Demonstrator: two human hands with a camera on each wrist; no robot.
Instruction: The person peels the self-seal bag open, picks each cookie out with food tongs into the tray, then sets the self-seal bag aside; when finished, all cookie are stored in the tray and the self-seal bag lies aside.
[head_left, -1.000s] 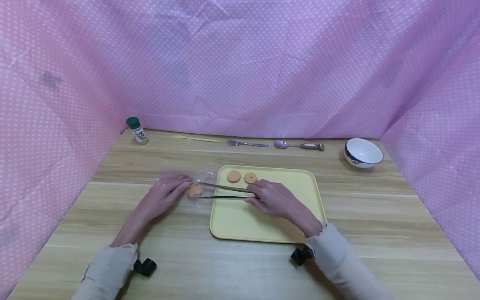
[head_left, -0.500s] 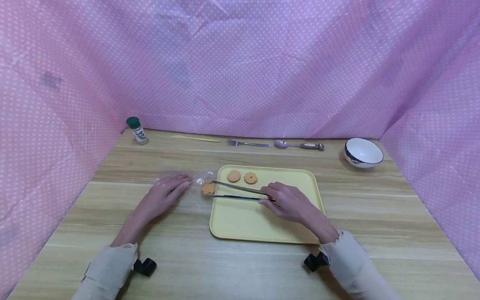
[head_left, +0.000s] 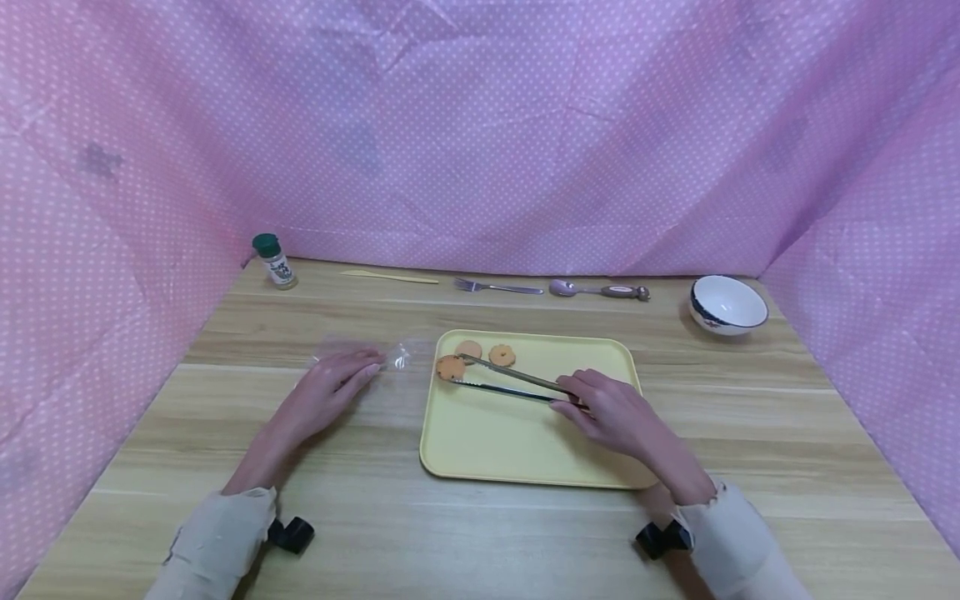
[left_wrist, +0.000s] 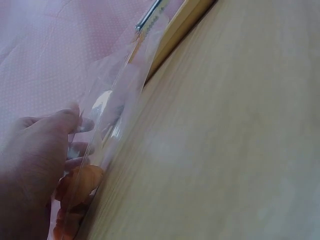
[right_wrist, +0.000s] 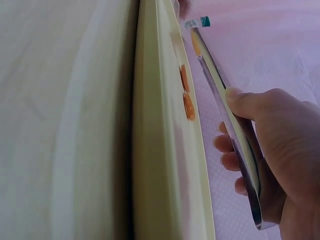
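Observation:
My left hand (head_left: 335, 385) holds a clear plastic bag (left_wrist: 112, 100) on the table; thumb and fingers lie on either side of its film in the left wrist view. Orange-brown cookies (left_wrist: 82, 182) show in the bag beside the fingers. My right hand (head_left: 611, 414) grips metal tongs (head_left: 519, 375), thumb on one arm and fingers round the other. Between the tongs' tips is a cookie (head_left: 450, 367), held above the upper left of the yellow tray (head_left: 517, 450). On that tray lie a round cookie (head_left: 469, 348), partly covered by the tongs, and a flower-shaped cookie (head_left: 502, 356).
Along the back of the table lie a pale knife (head_left: 390, 277), a fork (head_left: 498, 288) and a spoon (head_left: 600, 291). A green-capped shaker (head_left: 275, 262) stands back left, a white bowl (head_left: 727, 305) back right. Pink dotted cloth (head_left: 480, 150) hangs behind.
My right hand has drawn the tongs and the cookie rightward, from the bag to over the tray's left end. The left hand has stayed in place on the bag.

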